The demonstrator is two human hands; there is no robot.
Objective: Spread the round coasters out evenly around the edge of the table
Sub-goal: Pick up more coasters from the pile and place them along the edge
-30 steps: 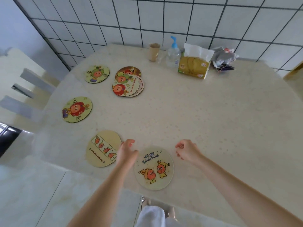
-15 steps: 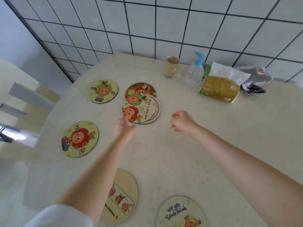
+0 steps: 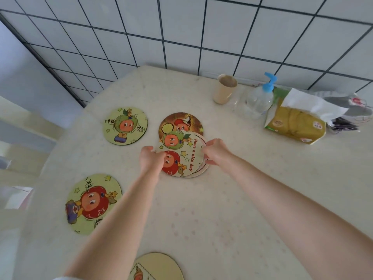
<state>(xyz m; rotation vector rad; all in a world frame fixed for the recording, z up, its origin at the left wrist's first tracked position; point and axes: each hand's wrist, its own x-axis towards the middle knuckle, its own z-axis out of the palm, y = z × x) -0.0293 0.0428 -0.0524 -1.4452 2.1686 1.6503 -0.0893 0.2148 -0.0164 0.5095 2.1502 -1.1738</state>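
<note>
My left hand [image 3: 150, 159] and right hand [image 3: 215, 151] pinch opposite edges of the top coaster [image 3: 181, 154] on the overlapping pile, directly between them.

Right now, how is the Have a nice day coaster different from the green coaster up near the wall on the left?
The Have a nice day coaster lies on top of a stack, overlapping other coasters; the green coaster lies alone on the table.
Both hands touch the first, the left hand and the right hand at opposite edges; nothing touches the green one.
The first shows two fruit characters, the green one shows one.
Both are round, flat cartoon coasters.
</note>
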